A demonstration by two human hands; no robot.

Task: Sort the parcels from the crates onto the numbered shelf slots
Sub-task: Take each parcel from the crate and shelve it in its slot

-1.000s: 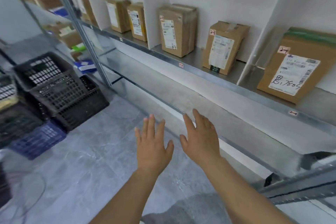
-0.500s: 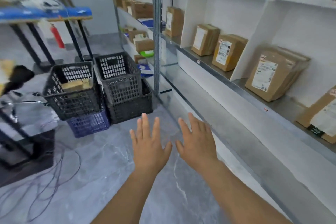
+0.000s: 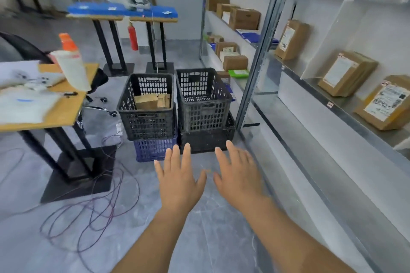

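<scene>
My left hand (image 3: 178, 178) and my right hand (image 3: 238, 173) hover side by side over the grey floor, palms down, fingers straight, holding nothing. Ahead of them stand two stacks of crates. The left black crate (image 3: 146, 115) holds brown cardboard parcels (image 3: 152, 101) and sits on a blue crate (image 3: 153, 149). The right black crate (image 3: 202, 99) looks empty and rests on another black crate (image 3: 208, 138). On the right, the metal shelf (image 3: 332, 115) carries labelled brown parcels (image 3: 347, 73) in slots split by white dividers.
A wooden desk (image 3: 60, 108) with papers and a white cup (image 3: 72, 68) stands at the left. Loose cables (image 3: 88, 210) lie on the floor beside its black base. A blue-topped table (image 3: 122, 11) and a red fire extinguisher (image 3: 133, 36) are at the back.
The view has swung left, away from the shelf and towards the crates, which are now straight ahead and closer. Both hands stay open and empty in front of me.
</scene>
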